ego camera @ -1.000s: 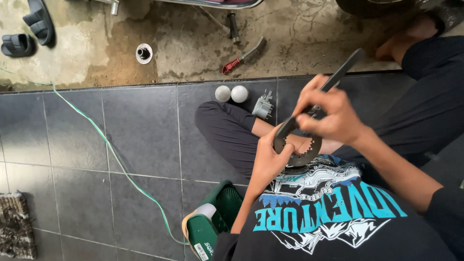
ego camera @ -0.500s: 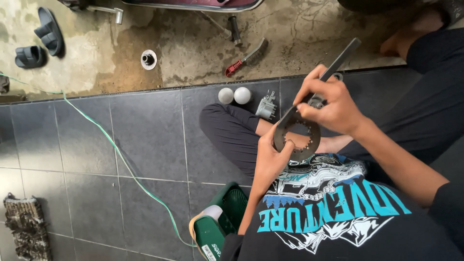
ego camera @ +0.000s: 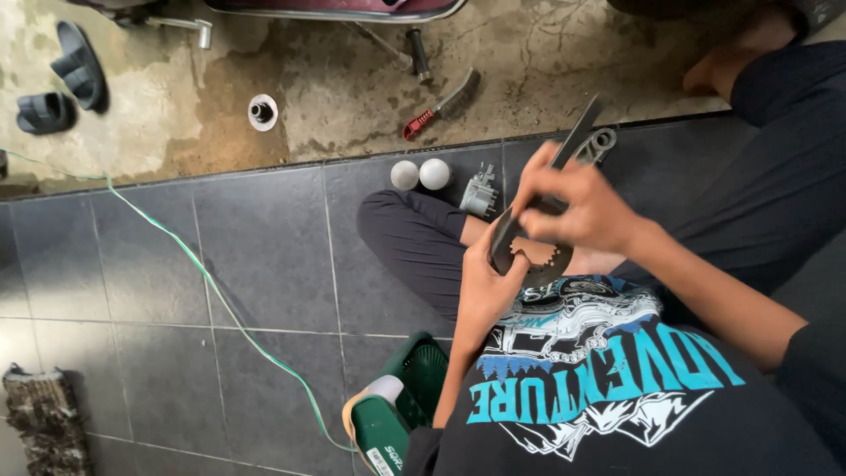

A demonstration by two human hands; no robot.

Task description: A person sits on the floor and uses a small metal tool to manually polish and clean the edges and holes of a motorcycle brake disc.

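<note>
The person sits cross-legged on a floor of dark grey tiles [ego camera: 256, 256] with pale grout lines. Beyond the tile edge lies rough, stained concrete [ego camera: 352, 79], wet-looking in patches.

The left hand [ego camera: 483, 286] has its grip closed on the lower edge of a toothed metal ring [ego camera: 538, 257], a flat steel disc with notches round its inner rim, held in front of the chest above the lap. The right hand [ego camera: 573, 207] is closed around a long flat file [ego camera: 577, 132], which slants up and away from the ring towards the concrete; its lower end lies against the ring's upper edge.

On the tiles just past the person's knee [ego camera: 397, 220] sit two pale balls [ego camera: 420, 174] side by side, touching, and beside them a small grey metal part [ego camera: 480, 191]. Another metal piece with holes [ego camera: 599, 145] lies near the tile edge behind the file. A thin green cord [ego camera: 211, 282] runs diagonally across the tiles to a green power tool [ego camera: 388, 414] by the person's left side. A frayed mat [ego camera: 35, 414] shows at the lower left corner.

On the concrete lie a red-handled wire brush [ego camera: 441, 106], a small round white fitting with a dark centre [ego camera: 262, 112], and a pair of dark slip-on sandals [ego camera: 62, 79] at the upper left. A bare foot [ego camera: 731, 57] rests on the concrete at the upper right.
</note>
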